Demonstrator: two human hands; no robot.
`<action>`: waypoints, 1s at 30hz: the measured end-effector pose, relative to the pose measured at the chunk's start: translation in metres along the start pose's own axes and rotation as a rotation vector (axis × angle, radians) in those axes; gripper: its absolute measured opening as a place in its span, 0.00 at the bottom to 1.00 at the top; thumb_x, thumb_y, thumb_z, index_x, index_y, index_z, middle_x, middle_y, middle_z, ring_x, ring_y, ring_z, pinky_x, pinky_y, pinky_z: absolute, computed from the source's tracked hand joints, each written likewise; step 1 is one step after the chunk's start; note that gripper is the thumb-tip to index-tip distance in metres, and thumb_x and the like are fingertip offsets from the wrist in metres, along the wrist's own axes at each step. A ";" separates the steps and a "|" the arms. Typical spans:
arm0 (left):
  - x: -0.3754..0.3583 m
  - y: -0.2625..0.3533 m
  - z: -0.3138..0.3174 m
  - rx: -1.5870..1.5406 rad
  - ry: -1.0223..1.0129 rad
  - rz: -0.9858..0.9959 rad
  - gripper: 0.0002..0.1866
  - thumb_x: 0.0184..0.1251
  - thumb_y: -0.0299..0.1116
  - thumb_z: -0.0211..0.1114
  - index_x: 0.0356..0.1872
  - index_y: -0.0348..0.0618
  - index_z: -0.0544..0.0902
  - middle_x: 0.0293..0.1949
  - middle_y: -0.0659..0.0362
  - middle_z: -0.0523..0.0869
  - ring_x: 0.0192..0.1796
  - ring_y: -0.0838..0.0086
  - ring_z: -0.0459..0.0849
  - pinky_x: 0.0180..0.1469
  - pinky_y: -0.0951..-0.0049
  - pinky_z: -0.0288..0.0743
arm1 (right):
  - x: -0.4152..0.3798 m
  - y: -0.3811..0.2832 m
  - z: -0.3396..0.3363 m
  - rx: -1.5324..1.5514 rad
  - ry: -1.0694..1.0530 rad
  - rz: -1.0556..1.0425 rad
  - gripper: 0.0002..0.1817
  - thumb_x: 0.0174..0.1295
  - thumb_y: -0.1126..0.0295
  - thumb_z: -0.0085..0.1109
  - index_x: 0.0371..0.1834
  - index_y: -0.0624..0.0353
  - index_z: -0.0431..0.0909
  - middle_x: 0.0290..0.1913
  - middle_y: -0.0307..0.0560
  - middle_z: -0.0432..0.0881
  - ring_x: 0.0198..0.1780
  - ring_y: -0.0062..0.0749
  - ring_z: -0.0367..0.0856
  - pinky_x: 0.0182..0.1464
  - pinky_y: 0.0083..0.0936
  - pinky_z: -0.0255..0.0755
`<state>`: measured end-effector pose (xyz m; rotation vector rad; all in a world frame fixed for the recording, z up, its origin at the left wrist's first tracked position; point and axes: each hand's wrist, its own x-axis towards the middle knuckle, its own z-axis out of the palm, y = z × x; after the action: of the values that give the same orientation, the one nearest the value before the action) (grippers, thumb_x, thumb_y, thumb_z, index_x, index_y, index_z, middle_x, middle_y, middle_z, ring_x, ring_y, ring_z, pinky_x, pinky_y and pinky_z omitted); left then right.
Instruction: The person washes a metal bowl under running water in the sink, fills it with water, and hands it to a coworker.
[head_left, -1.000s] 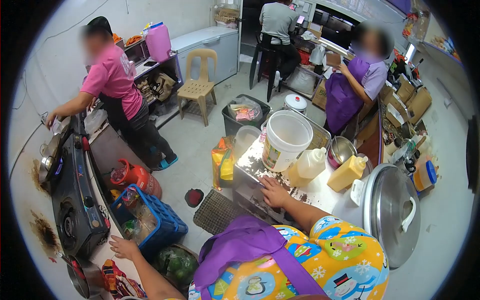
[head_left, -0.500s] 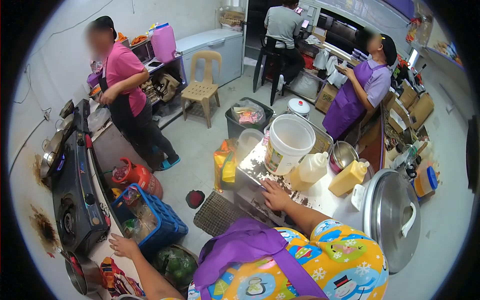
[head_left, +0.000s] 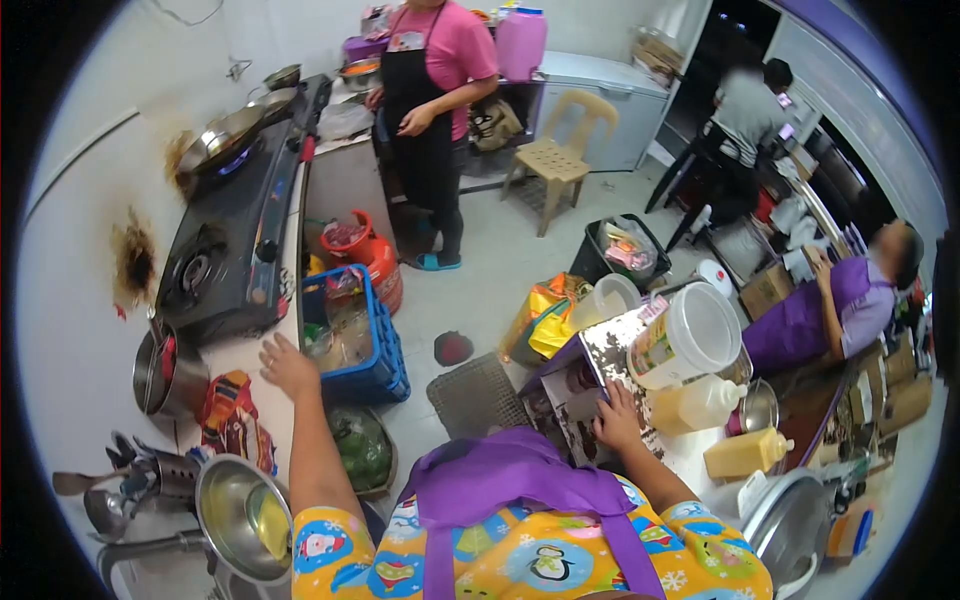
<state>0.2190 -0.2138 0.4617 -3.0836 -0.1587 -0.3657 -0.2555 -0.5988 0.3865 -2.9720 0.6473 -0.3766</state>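
My left hand (head_left: pixel 290 368) rests open on the white counter (head_left: pixel 268 415) beside the black gas stove (head_left: pixel 225 245), its fingers spread. It holds nothing. Close by lie a red patterned cloth (head_left: pixel 235 420) and a deep metal pot (head_left: pixel 170 370). My right hand (head_left: pixel 618 418) lies open on the edge of a worn white tabletop (head_left: pixel 610 345), also holding nothing. Just past it stands a large white plastic bucket (head_left: pixel 690 335). Next to the bucket are a jug of yellowish liquid (head_left: pixel 695 403) and a yellow bottle (head_left: pixel 745 455).
A blue crate (head_left: pixel 375 350) and a red gas cylinder (head_left: pixel 380 265) stand below the counter. A person in a black apron (head_left: pixel 425 130) stands by the stove. Another in a purple apron (head_left: pixel 820 310) is at right. A metal bowl (head_left: pixel 240 520) and large lidded pot (head_left: pixel 795 520) are near me.
My view has swung left, bringing the metal bowl and utensils into sight. Both my hands still rest on the surfaces. The person in the black apron has turned toward me.
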 end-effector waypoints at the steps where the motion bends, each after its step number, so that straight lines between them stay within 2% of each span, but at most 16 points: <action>1: -0.001 0.001 -0.004 -0.007 -0.009 0.003 0.37 0.60 0.34 0.65 0.72 0.49 0.63 0.73 0.50 0.62 0.74 0.52 0.61 0.71 0.45 0.56 | 0.000 -0.001 -0.001 0.004 0.006 -0.002 0.19 0.47 0.67 0.62 0.44 0.60 0.81 0.72 0.59 0.61 0.74 0.58 0.57 0.71 0.53 0.54; 6: 0.000 0.000 -0.006 -0.008 -0.023 0.009 0.32 0.64 0.31 0.60 0.71 0.47 0.64 0.73 0.49 0.62 0.74 0.52 0.60 0.70 0.43 0.56 | 0.001 -0.002 -0.002 -0.001 0.013 -0.022 0.20 0.46 0.68 0.62 0.45 0.60 0.82 0.72 0.60 0.61 0.73 0.59 0.56 0.71 0.53 0.54; 14: -0.001 0.002 -0.011 0.022 -0.038 0.005 0.35 0.63 0.34 0.63 0.72 0.47 0.62 0.73 0.50 0.62 0.74 0.52 0.60 0.71 0.44 0.56 | 0.001 0.000 0.002 -0.022 -0.015 -0.020 0.23 0.45 0.67 0.62 0.48 0.61 0.81 0.73 0.59 0.60 0.73 0.59 0.56 0.72 0.54 0.52; 20: -0.001 0.001 -0.008 -0.022 -0.030 0.002 0.35 0.63 0.35 0.64 0.72 0.48 0.63 0.73 0.50 0.62 0.74 0.52 0.60 0.71 0.43 0.55 | -0.003 0.007 0.009 -0.035 0.014 -0.040 0.19 0.47 0.67 0.63 0.45 0.58 0.82 0.74 0.60 0.59 0.74 0.59 0.55 0.72 0.54 0.52; 30: -0.001 0.002 -0.012 -0.021 -0.052 -0.009 0.35 0.63 0.31 0.62 0.72 0.48 0.62 0.73 0.50 0.61 0.75 0.52 0.59 0.72 0.44 0.54 | 0.000 0.000 0.001 -0.032 -0.028 -0.013 0.21 0.48 0.66 0.62 0.47 0.61 0.82 0.73 0.59 0.60 0.74 0.58 0.54 0.72 0.54 0.52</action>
<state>0.2155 -0.2163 0.4732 -3.1157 -0.1710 -0.2895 -0.2556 -0.5986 0.3853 -3.0071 0.6368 -0.3279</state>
